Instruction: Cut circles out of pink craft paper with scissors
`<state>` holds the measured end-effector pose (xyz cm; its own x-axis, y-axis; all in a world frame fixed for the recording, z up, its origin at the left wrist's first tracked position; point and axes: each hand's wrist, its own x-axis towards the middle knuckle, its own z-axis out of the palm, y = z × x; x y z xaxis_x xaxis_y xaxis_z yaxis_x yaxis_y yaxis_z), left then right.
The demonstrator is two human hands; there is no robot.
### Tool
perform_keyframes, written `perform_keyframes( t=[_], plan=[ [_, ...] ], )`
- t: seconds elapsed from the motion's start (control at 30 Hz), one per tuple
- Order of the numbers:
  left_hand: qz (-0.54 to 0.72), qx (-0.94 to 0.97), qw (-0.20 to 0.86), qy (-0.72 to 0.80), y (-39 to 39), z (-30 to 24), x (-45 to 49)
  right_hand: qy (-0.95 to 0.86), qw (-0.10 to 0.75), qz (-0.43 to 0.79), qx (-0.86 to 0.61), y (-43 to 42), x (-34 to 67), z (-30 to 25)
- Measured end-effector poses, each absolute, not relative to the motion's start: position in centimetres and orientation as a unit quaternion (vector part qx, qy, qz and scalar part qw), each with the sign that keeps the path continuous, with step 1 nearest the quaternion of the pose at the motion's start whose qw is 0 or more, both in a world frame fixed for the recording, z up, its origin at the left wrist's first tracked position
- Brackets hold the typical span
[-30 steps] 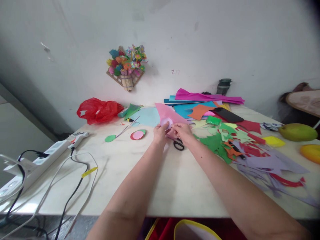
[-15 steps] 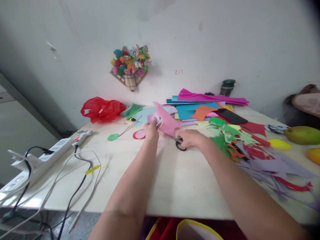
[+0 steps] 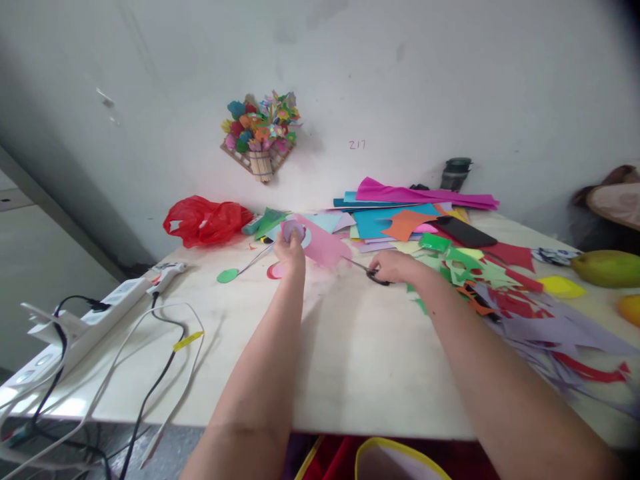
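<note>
My left hand (image 3: 291,252) is closed on a pink sheet (image 3: 325,245), with a small purple round piece (image 3: 294,231) pressed against it at the fingertips. The sheet's right end is blurred. My right hand (image 3: 395,267) grips black-handled scissors (image 3: 379,277), whose blades point left toward the sheet's right end. Whether the blades touch the sheet I cannot tell. Below and left of my left hand a red round piece (image 3: 273,271) lies partly hidden by the wrist. A green disc (image 3: 227,275) on a thin stem rests farther left.
Coloured scraps (image 3: 525,303) cover the right side, near a black phone (image 3: 464,231) and a green mango (image 3: 606,268). Rolled sheets (image 3: 425,195) lie along the wall. A red plastic bag (image 3: 206,220) sits back left. A white power strip (image 3: 95,327) and cables occupy the left edge.
My left hand has moved slightly left and up with the pink sheet, which now lies flatter. My right hand has drawn right with the scissors, so their blades now show.
</note>
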<state>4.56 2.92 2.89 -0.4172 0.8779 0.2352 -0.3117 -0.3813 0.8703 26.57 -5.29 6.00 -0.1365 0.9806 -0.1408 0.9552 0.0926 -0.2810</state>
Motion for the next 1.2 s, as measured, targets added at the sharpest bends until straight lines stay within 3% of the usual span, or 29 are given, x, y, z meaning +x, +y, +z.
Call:
perform_keyframes(
  t=[0.1,0.2,0.3,0.5,0.63,0.93,1.2],
  plan=[
    [0.765,0.356,0.336,0.418,2.8,2.7,5.0,-0.718,0.074,0.208,-0.66,-5.2,28.6,6.3],
    [0.753,0.342,0.427,0.366,2.3,2.5,6.2,-0.679,0.079,0.333,-0.65,-5.4,30.3,6.7],
    [0.755,0.308,0.465,0.344,1.7,2.3,7.0,-0.678,0.085,0.376,-0.625,-5.8,31.6,7.1],
    [0.752,0.281,0.496,0.329,1.1,2.2,7.0,-0.677,0.228,0.458,-0.529,-6.6,31.8,7.5],
    [0.743,0.28,0.521,0.312,1.0,2.3,7.1,-0.687,0.252,0.518,-0.443,-6.6,29.9,7.5],
    [0.719,0.317,0.537,0.308,0.7,1.8,8.1,-0.697,0.278,0.406,-0.521,-4.9,25.9,5.0],
    [0.693,0.34,0.55,0.317,0.0,2.3,8.7,-0.702,0.345,0.39,-0.485,-4.3,26.0,4.1]
  ],
)
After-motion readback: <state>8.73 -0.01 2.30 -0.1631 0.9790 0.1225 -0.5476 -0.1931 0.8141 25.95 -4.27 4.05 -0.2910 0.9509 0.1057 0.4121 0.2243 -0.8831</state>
